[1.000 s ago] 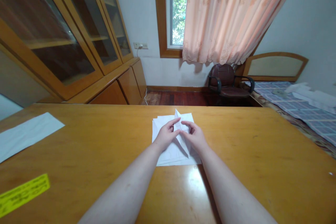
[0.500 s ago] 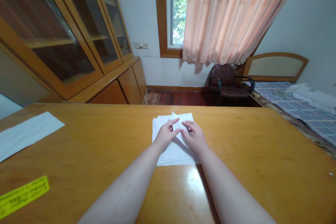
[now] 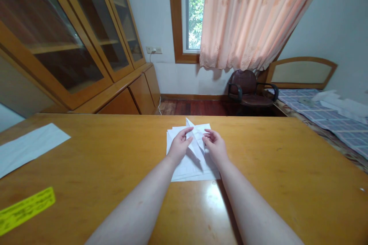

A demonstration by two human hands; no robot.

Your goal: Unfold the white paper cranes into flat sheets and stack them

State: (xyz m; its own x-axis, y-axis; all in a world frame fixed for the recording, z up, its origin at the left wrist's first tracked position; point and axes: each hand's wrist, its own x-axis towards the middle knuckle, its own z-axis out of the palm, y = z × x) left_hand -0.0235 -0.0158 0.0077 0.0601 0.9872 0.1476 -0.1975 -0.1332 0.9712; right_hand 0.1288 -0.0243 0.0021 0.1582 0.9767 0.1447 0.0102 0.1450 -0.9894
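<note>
A small folded white paper piece [image 3: 196, 140] is held between both hands just above a stack of white sheets [image 3: 188, 169] lying on the wooden table [image 3: 276, 168]. My left hand [image 3: 178, 146] pinches the folded piece's left side with thumb and fingers. On its right side my right hand [image 3: 215, 144] grips it the same way. One pointed tip of the folded paper sticks up toward the far edge of the table.
A white sheet [image 3: 27, 146] lies at the table's left edge, and a yellow printed strip [image 3: 25, 210] sits nearer me on the left. Beyond the table stand a glass-door wooden cabinet [image 3: 71, 42], a dark armchair [image 3: 250, 89] and a bed [image 3: 330, 116].
The folded paper, pressed low against the stack half a second ago, is lifted again and its tip points up. Both hands have shifted slightly apart and away from me.
</note>
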